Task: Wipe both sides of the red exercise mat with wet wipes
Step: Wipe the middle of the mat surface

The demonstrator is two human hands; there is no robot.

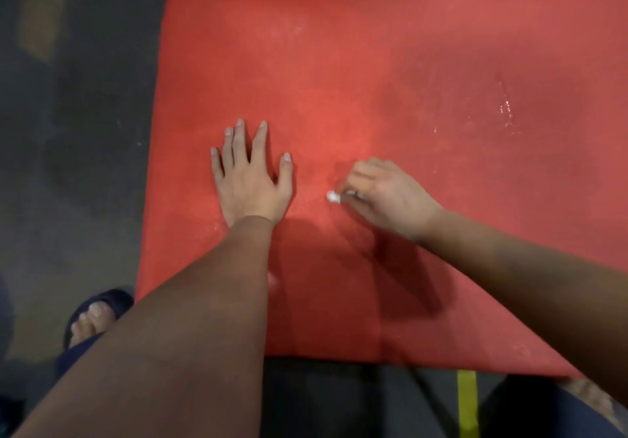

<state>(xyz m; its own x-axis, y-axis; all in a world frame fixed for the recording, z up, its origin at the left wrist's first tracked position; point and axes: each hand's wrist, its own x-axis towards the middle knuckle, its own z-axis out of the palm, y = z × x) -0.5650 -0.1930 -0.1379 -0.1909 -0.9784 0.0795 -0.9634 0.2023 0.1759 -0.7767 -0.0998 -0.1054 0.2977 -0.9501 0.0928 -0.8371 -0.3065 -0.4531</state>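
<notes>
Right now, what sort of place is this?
Probably a gym or workout-room floor: a red mat lies flat on dark flooring, a yellow strip shows by its near edge, and the right hand holds a wipe on it.

I'm looking down at a dark grey floor [85, 131] that is showing dull, uneven patches. A tan strip [39, 12] is lying blurred at the upper left. At the lower left, bare toes [90, 317] are poking out of a dark sandal [114, 298]. A yellow band [468, 403] is running up from the bottom edge, right of centre.
</notes>
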